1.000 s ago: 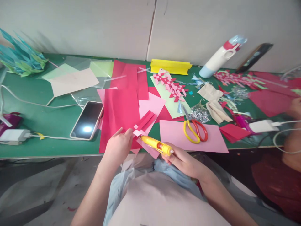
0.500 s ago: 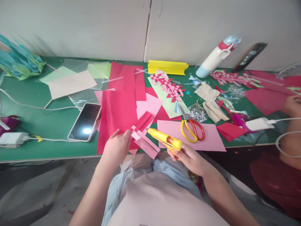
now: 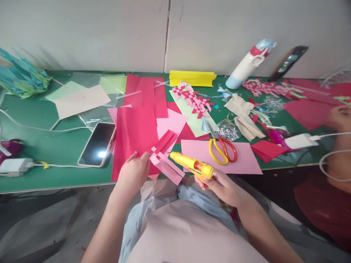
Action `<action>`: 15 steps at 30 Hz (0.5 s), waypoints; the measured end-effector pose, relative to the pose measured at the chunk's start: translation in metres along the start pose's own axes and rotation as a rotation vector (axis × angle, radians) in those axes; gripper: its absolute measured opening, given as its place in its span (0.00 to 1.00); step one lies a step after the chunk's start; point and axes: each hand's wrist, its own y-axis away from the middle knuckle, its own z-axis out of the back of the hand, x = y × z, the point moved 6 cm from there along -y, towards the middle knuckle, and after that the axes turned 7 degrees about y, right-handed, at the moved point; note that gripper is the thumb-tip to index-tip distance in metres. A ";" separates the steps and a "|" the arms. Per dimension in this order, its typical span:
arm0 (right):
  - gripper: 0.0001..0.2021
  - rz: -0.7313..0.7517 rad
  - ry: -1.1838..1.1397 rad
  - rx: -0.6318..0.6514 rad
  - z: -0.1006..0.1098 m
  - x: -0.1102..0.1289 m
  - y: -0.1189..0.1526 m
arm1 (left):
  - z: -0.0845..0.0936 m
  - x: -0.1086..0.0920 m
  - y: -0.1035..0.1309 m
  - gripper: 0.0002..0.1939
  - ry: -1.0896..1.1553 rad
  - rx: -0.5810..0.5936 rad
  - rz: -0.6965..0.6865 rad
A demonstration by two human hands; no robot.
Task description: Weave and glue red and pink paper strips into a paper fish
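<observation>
My left hand (image 3: 135,171) pinches the corner of a woven piece of red and pink paper strips (image 3: 164,155), its loose ends fanning out to the right. In my right hand (image 3: 216,184) is a yellow hot glue gun (image 3: 192,164), my fingers wrapped round its handle. The gun's nozzle points left, close beside the woven strips; whether it touches them I cannot tell. Under the left hand lies a large red sheet of paper (image 3: 134,128). Scissors (image 3: 223,151) with yellow and red handles rest on a pink sheet (image 3: 244,160) right of the gun.
A phone (image 3: 97,143) lies at left, near a white cable. Finished woven fish (image 3: 193,98) lie on pale green paper behind. A bottle (image 3: 248,67) stands at the back right. A bag of small beads (image 3: 227,129) sits mid-right. Another person's arm (image 3: 338,146) is at far right.
The whole view has shifted slightly. Both hands keep their holds, and the glue gun stays close to the woven strips, with little other visible movement.
</observation>
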 end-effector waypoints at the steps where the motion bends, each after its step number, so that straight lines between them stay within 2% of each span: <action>1: 0.16 0.006 0.004 0.003 0.000 0.001 0.001 | 0.000 0.000 0.000 0.15 0.000 0.000 0.000; 6: 0.17 0.010 0.017 0.018 0.000 0.001 0.011 | -0.001 -0.001 0.001 0.16 0.028 -0.009 -0.022; 15: 0.16 -0.053 -0.026 0.065 -0.011 -0.017 0.035 | -0.001 -0.002 0.001 0.16 0.006 0.018 -0.026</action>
